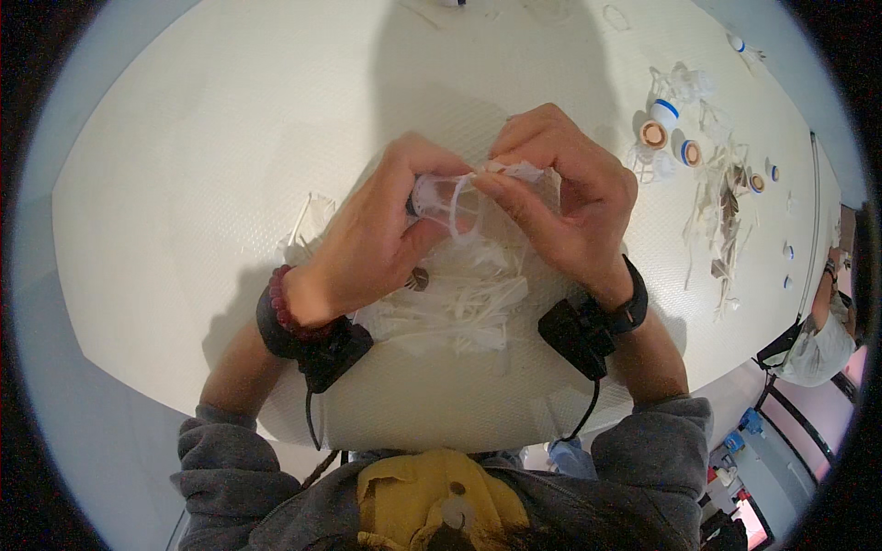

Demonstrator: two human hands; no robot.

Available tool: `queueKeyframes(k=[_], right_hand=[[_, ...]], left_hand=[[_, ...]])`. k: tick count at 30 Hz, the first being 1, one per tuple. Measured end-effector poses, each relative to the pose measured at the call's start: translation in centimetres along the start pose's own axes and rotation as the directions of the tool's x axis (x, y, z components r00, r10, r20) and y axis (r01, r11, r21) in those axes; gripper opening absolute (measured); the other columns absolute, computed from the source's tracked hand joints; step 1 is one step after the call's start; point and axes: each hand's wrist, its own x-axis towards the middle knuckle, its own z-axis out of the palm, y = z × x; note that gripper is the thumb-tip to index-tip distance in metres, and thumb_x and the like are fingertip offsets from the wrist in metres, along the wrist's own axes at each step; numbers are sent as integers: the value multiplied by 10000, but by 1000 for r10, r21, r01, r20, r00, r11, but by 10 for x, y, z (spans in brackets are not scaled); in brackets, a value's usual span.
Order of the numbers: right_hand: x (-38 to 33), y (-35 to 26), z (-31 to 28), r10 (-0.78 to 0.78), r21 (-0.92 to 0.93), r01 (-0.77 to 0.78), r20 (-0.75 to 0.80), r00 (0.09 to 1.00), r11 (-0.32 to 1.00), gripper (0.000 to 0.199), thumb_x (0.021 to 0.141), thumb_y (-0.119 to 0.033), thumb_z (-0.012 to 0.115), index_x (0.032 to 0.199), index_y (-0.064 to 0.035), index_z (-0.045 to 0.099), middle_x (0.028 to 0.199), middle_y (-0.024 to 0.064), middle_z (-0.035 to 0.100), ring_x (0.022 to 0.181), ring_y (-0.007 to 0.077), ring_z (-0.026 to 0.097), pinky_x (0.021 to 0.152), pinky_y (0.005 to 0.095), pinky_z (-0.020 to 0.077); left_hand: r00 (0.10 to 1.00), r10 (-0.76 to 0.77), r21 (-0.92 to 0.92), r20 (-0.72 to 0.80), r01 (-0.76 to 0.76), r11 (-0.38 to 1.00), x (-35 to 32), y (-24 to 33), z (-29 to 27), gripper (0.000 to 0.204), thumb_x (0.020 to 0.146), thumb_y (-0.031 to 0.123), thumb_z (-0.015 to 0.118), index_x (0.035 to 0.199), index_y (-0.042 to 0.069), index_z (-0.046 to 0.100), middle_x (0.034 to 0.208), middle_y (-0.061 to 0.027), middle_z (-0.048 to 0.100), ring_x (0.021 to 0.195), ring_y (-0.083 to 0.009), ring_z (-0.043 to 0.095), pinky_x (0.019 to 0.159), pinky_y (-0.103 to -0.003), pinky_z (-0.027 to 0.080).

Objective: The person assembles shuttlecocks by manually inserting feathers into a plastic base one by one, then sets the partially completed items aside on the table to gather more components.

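Note:
In front of me, over the table, my left hand is closed around a small whitish cylinder with a clear plastic wrapper. Its far end is hidden under the fingers. My right hand pinches a crumpled piece of thin whitish film at the wrapper's upper edge, and the two hands' fingertips almost meet. Just below them lies a heap of pale plastic strips and scraps, with a small brown patterned piece by my left wrist.
On the white textured table, several small white containers with blue rims and tan ends stand at the right. Loose strips lie beside them. A co-worker's arm shows at the far right edge. Black devices with cables sit on both my wrists.

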Motion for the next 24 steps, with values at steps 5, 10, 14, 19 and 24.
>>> queueKeyframes(k=[5, 10, 14, 19, 24], right_hand=[[4, -5, 2, 72, -7, -73, -57, 996, 997, 143, 713, -24, 741, 803, -15, 631, 815, 88, 633, 752, 176, 592, 663, 270, 460], [0, 0, -1, 75, 47, -68, -180, 981, 997, 145, 696, -18, 746, 789, -30, 635, 782, 76, 632, 743, 170, 608, 660, 267, 472], [2, -1, -1, 112, 141, -93, -137, 984, 986, 115, 719, 3, 710, 802, -23, 634, 795, 72, 634, 749, 166, 604, 679, 268, 471], [6, -4, 1, 240, 188, -197, -243, 940, 962, 71, 762, -32, 645, 832, -27, 632, 811, 85, 631, 739, 186, 610, 683, 283, 485], [5, 2, 2, 73, -416, -75, -21, 997, 906, 312, 617, -171, 668, 907, -78, 598, 867, 106, 567, 838, 299, 540, 744, 396, 435]], left_hand=[[999, -34, -36, -9, 34, 999, -1, 0, 1, 354, 813, 48, 602, 1131, 31, 445, 994, -116, 493, 881, -250, 523, 784, -330, 430], [999, -41, -42, 12, 42, 998, 2, 1, -2, 348, 833, 66, 587, 1149, 30, 445, 999, -117, 495, 883, -244, 522, 792, -326, 426], [999, 45, 1, 23, -45, 999, 3, 2, -6, 346, 852, 49, 548, 1179, 28, 436, 988, -99, 493, 853, -212, 508, 779, -304, 423], [956, -144, -117, -257, 118, 986, 1, 5, -2, 452, 820, -88, 481, 1241, -5, 340, 971, -46, 457, 893, -120, 471, 826, -259, 414], [910, -215, -418, -353, 52, 907, 3, 10, 2, 503, 767, -156, 495, 1225, -1, 356, 1010, -38, 462, 959, -116, 479, 879, -256, 412]])
